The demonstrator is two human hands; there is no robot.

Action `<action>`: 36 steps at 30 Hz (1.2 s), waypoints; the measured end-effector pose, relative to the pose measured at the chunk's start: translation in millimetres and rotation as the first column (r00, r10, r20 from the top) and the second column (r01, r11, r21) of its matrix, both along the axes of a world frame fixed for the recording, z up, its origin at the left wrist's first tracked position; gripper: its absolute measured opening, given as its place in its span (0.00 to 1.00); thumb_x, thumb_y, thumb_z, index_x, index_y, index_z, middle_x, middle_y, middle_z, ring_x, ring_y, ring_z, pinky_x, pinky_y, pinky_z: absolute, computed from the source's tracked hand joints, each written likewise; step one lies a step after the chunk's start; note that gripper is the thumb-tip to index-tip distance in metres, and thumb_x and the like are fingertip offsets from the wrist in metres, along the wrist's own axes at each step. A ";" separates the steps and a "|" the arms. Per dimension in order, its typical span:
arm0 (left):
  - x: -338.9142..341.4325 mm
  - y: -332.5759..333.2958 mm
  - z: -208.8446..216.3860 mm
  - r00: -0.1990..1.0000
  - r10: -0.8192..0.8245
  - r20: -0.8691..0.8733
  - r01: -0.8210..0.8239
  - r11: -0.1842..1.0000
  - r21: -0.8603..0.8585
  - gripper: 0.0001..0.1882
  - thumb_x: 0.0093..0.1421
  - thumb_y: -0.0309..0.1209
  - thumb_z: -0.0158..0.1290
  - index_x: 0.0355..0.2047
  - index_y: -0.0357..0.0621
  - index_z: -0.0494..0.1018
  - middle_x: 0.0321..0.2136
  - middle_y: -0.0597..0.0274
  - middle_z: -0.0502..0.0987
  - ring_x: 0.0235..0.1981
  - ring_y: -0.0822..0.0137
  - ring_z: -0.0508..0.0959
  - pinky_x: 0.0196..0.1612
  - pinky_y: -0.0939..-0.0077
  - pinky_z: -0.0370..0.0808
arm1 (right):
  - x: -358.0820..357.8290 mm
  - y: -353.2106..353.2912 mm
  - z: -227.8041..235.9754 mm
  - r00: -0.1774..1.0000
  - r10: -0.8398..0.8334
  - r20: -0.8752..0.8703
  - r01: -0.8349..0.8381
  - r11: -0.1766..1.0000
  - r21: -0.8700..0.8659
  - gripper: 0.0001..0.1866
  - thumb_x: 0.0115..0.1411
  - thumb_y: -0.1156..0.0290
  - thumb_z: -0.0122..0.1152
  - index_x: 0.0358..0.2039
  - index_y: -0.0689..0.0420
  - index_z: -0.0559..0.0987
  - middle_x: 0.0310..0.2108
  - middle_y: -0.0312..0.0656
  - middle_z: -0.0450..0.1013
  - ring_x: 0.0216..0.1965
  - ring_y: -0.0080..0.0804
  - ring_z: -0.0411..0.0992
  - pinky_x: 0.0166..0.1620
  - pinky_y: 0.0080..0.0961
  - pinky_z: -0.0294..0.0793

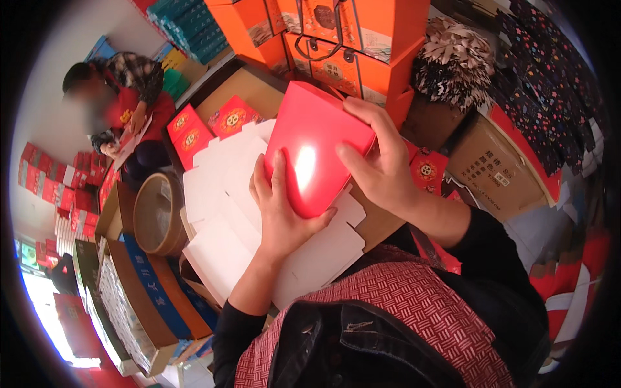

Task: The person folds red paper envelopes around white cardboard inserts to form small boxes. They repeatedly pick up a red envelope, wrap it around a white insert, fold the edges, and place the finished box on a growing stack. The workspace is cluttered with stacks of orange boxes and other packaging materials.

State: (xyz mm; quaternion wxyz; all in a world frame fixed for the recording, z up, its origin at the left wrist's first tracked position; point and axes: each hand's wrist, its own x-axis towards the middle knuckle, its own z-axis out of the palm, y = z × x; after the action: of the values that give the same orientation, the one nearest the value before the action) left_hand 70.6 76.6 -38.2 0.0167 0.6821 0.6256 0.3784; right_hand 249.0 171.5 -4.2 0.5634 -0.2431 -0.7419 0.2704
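Observation:
A glossy red cardboard box is held tilted between both my hands, over the work surface. My left hand grips its lower left side, fingers on the top face and thumb along the bottom edge. At its right end my right hand clasps it, with the thumb on the face and the fingers over the far edge. Under the box lie white flat die-cut card sheets, overlapping one another. Red printed boxes with round gold emblems sit just beyond the sheets.
Orange gift boxes with dark handles are stacked at the far side. A brown carton stands at right, near a feather-like bundle. On the left are a round tub, opened cartons and another person handling a sheet.

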 end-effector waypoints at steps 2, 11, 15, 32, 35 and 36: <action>2.3 -7.2 1.8 0.998 0.047 0.041 -0.045 0.998 -0.054 0.66 0.31 0.56 0.71 0.66 0.44 0.49 0.61 0.32 0.46 0.59 0.34 0.52 0.60 0.44 0.57 | -10.9 20.8 -3.4 0.998 -0.035 -0.044 0.034 0.999 -0.021 0.18 0.57 0.75 0.56 0.48 0.66 0.72 0.47 0.49 0.71 0.49 0.33 0.69 0.53 0.27 0.66; -10.8 -71.8 23.5 0.330 0.087 0.940 0.242 0.955 -0.174 0.40 0.64 0.29 0.50 0.69 0.47 0.38 0.61 0.47 0.59 0.62 0.58 0.61 0.59 0.66 0.65 | -32.6 17.3 -16.8 0.830 0.518 -0.207 -0.510 0.556 -0.656 0.19 0.61 0.70 0.51 0.50 0.65 0.71 0.41 0.41 0.73 0.41 0.22 0.71 0.45 0.18 0.70; 5.5 -98.3 9.9 0.222 0.047 0.974 0.192 0.977 -0.091 0.42 0.63 0.25 0.49 0.69 0.50 0.34 0.66 0.48 0.49 0.64 0.56 0.58 0.62 0.66 0.62 | -46.4 -25.0 -31.4 0.871 0.456 -0.181 -0.470 0.667 -0.578 0.21 0.63 0.67 0.47 0.55 0.61 0.65 0.45 0.42 0.68 0.44 0.22 0.66 0.49 0.20 0.65; -65.4 -50.0 72.2 -0.461 -0.161 0.872 -0.002 0.984 0.181 0.28 0.66 0.42 0.42 0.60 0.38 0.57 0.47 0.43 0.72 0.46 0.53 0.77 0.47 0.68 0.77 | -123.6 99.2 19.5 0.511 0.829 0.227 -0.850 0.527 -0.012 0.22 0.45 0.75 0.72 0.43 0.60 0.78 0.42 0.40 0.77 0.45 0.33 0.74 0.49 0.30 0.73; -107.3 -24.2 86.1 -0.127 -0.266 0.956 0.189 0.939 0.287 0.24 0.67 0.46 0.40 0.51 0.36 0.63 0.38 0.37 0.75 0.28 0.47 0.80 0.32 0.62 0.81 | -148.8 122.9 23.8 0.606 0.795 0.025 -0.758 0.587 -0.285 0.19 0.49 0.76 0.71 0.43 0.60 0.78 0.38 0.36 0.77 0.41 0.26 0.75 0.44 0.25 0.75; -121.9 -14.3 79.4 -0.002 -0.176 0.984 0.089 0.980 0.175 0.22 0.67 0.44 0.40 0.49 0.36 0.63 0.37 0.37 0.74 0.31 0.48 0.80 0.35 0.62 0.81 | -160.9 141.2 29.8 0.616 0.788 -0.021 -0.736 0.566 -0.371 0.18 0.50 0.75 0.70 0.43 0.60 0.78 0.38 0.37 0.77 0.41 0.27 0.75 0.43 0.26 0.76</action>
State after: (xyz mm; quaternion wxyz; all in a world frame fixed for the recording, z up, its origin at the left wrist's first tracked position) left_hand -51.3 62.3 41.2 0.4651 0.2752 0.3539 0.7633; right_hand 88.1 312.7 25.6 0.2831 -0.0119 -0.7534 0.5934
